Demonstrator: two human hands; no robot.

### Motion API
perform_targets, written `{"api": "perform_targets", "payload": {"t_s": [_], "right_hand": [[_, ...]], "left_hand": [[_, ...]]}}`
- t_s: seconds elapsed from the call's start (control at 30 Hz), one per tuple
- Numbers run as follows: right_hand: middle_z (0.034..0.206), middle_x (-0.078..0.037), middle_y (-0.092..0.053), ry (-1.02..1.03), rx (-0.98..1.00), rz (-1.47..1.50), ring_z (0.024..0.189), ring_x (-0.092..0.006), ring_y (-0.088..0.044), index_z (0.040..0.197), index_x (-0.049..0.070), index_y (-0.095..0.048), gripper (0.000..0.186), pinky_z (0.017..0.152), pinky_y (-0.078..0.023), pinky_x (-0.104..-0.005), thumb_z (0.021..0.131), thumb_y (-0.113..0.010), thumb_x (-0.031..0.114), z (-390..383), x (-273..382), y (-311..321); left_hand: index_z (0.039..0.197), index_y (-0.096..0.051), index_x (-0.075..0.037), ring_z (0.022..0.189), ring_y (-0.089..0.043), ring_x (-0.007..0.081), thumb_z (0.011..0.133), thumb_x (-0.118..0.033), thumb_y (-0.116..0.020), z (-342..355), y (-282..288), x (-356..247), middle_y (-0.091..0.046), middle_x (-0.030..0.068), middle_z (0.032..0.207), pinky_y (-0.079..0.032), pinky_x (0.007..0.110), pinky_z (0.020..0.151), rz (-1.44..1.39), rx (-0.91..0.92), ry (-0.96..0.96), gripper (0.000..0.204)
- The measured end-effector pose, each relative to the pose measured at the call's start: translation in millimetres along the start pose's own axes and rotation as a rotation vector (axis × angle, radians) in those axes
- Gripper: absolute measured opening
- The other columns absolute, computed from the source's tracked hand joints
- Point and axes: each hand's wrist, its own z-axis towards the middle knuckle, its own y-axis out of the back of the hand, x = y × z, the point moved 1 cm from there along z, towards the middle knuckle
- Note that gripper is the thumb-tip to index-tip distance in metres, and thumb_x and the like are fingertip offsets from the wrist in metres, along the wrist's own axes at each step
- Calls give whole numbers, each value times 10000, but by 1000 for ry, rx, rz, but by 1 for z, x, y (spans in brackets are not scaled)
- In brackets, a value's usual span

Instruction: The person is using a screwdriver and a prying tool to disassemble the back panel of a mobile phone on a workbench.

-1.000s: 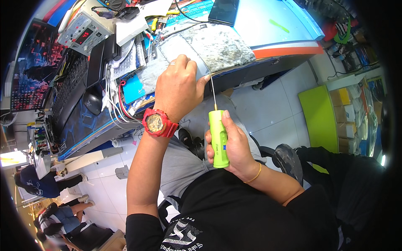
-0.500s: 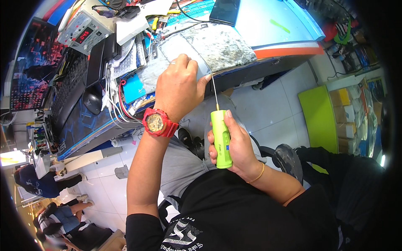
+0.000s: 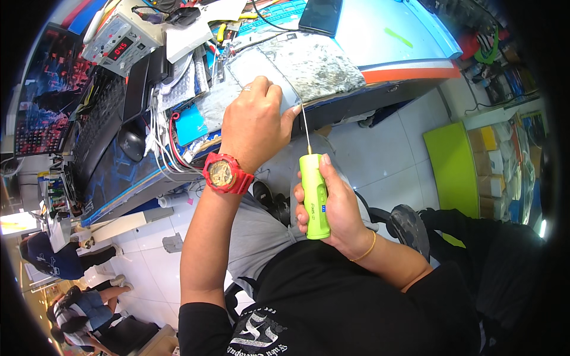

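Observation:
My left hand (image 3: pixel 256 121), with a red watch on its wrist, is closed over a thin, light flat panel with a dark border (image 3: pixel 256 64) on the bench. Its fingers are curled on top, and its thumb lies by the panel's near right corner. In my right hand (image 3: pixel 339 204) is a bright green pen-like power tool (image 3: pixel 313 196), held upright with my thumb along its side. A long thin metal shaft runs from the tool to the panel's edge beside my left thumb. Whether the tip touches the panel is hard to tell.
A stained grey work slab (image 3: pixel 326 65) lies under and beside the panel. Behind it are a dark phone (image 3: pixel 320 16) and a light blue mat (image 3: pixel 371 29). Cables (image 3: pixel 155 133), a mouse (image 3: pixel 130 144) and a power supply (image 3: pixel 122 44) crowd the left. Two other people stand at lower left.
The green tool has shifted very slightly, its shaft still at the panel's edge. My left hand stays in nearly the same place on the panel.

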Motion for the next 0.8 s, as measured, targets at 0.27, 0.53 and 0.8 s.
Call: {"api": "perform_targets", "payload": {"t_s": [0.27, 0.53, 0.8], "right_hand": [[900, -81, -660, -3, 53, -26, 567, -199, -662, 1259, 75, -570, 577, 482, -563, -374, 1186, -447, 633, 5, 3, 14], [890, -76, -664, -14, 45, -73, 560, -195, -666, 1257, 76, -582, 574, 471, -571, -365, 1186, -450, 630, 8, 11, 20], [870, -83, -666, -53, 70, -60, 543, -194, -671, 1257, 64, -590, 591, 450, -569, -358, 1189, -437, 631, 7, 19, 27]], "left_hand": [[989, -704, 7, 943, -734, 384, 934, -299, -862, 1, -1, 0, -672, 172, 1041, -618, 479, 780, 14, 9, 0, 349], [1011, -718, 6, 946, -732, 392, 941, -305, -859, 1, 0, 0, -688, 173, 1058, -609, 483, 789, -1, -3, -9, 349], [1057, -735, 12, 954, -735, 391, 947, -312, -856, 0, 0, 1, -696, 175, 1075, -609, 483, 793, 8, 27, 13, 362]]}}
